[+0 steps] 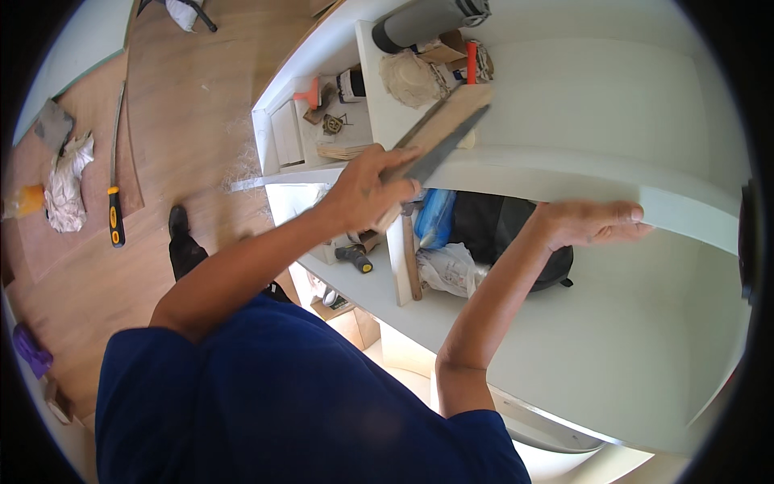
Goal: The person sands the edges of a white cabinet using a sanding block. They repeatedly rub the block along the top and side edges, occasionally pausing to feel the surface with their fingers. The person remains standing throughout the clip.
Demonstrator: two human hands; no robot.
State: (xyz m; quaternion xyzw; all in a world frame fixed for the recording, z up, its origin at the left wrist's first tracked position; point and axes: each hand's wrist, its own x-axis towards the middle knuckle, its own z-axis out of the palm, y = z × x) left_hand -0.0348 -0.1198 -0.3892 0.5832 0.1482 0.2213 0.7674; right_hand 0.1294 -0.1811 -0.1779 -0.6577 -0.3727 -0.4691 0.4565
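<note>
The long wooden piece with a dark grey face (461,106) slanted over the white shelf (685,211), and our left hand (372,189) was clenched around its lower part. Our right hand (592,223) lay on the shelf's front edge, blurred; we could not tell how tightly it closed. Below sat a black bag (484,226) and a blue packet (436,218). On the floor (173,121) to our left, we had 1 black-and-yellow-handled tool (116,216) near a crumpled white cloth (68,187).
</note>
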